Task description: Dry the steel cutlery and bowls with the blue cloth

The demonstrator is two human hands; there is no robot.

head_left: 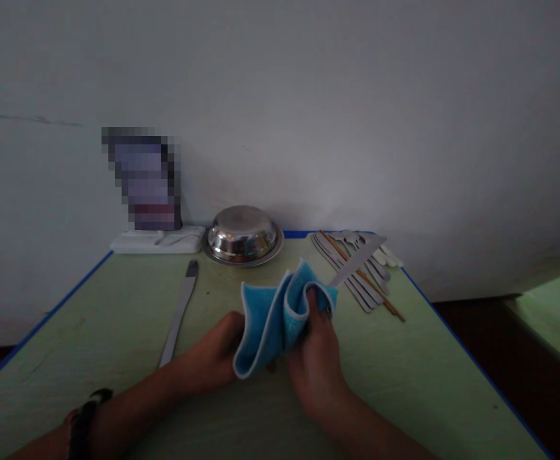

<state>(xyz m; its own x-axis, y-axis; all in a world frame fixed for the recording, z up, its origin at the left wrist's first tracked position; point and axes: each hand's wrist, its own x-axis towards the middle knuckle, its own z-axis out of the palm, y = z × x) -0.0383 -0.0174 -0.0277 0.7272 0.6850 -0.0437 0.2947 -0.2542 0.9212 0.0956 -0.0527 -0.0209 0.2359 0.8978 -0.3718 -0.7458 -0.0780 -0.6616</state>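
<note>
A blue cloth point(265, 319) with pale edging is bunched and folded between my hands above the table. My left hand point(215, 354) is closed at the cloth's left side, its fingertips mostly hidden behind the fabric. My right hand point(318, 358) is closed on the right part, with the thumb pressed into a fold. From the cloth's right side a table knife point(359, 260) points up and to the right; its other end is hidden by the cloth. Beyond my left forearm lies another table knife point(179, 316), partly covered by the arm.
An upturned metal bowl point(242, 233) rests on a metal plate point(207, 255) by the wall. Several knives, spoons and wooden chopsticks point(368, 281) lie at the back right. A white power strip point(126, 243) sits below a blurred upright screen point(145, 179). Blue edging point(476, 358) borders the pale-green table.
</note>
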